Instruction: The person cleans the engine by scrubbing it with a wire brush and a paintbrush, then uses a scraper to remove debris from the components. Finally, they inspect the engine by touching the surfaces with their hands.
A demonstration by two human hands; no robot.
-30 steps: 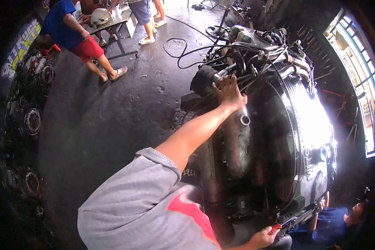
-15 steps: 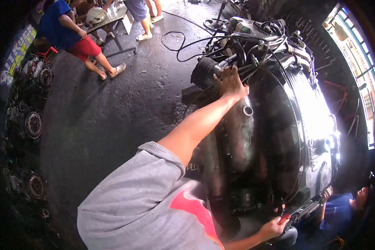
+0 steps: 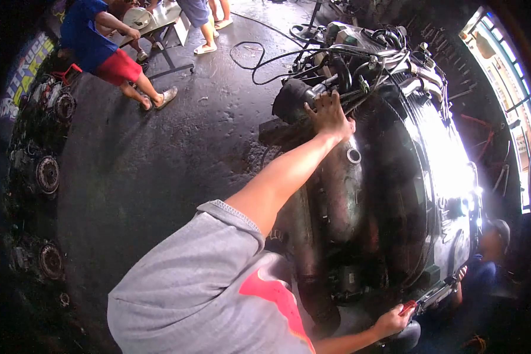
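My left hand point(image 3: 330, 121) rests palm down with spread fingers on the engine assembly point(image 3: 342, 194), beside a dark cylindrical part point(image 3: 290, 101) and a bundle of cables. Below its wrist, a pale metal ring point(image 3: 353, 156) sits on a large rusty pipe. At the lower right, my right hand point(image 3: 393, 322) is closed around the red handle point(image 3: 407, 307) of something long and dark, whose exact kind I cannot make out. This object lies along the lower edge of the shiny metal housing point(image 3: 448, 239). A co-worker's hand point(image 3: 462, 274) is near its far end.
A co-worker in a cap point(image 3: 498, 233) crouches at the lower right. People stand around a table point(image 3: 159, 22) at the upper left. A black cable point(image 3: 255, 65) loops over the floor point(image 3: 159, 153). Round metal parts point(image 3: 47, 174) line the left side.
The co-worker at the lower right has moved up closer to the housing. The person in red shorts has shifted an arm toward the table. My hands have hardly moved.
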